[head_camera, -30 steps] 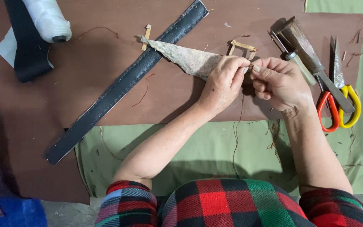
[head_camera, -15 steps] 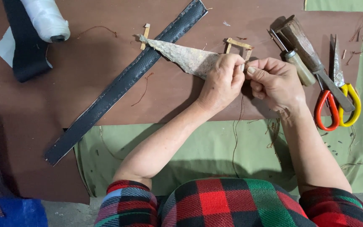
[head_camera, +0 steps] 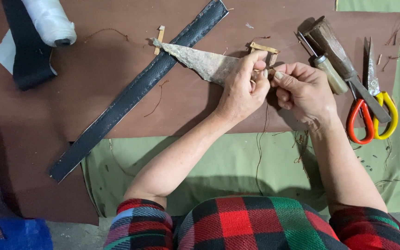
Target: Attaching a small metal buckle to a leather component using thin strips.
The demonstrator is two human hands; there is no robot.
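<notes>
From the head camera, a pointed grey leather piece was seen lying on the brown sheet covering the table, its long axis running from a tip at upper left down to its wide end under the left hand, whose fingers were closed on that end. The right hand was held just beside it, fingertips pinched, apparently on a dark thread hanging toward the lap. Scissors and an awl were laid to the right; no containers were seen.

Plaid shirt, red-green-black check, sleeves apparently pushed up; bare forearms.
</notes>
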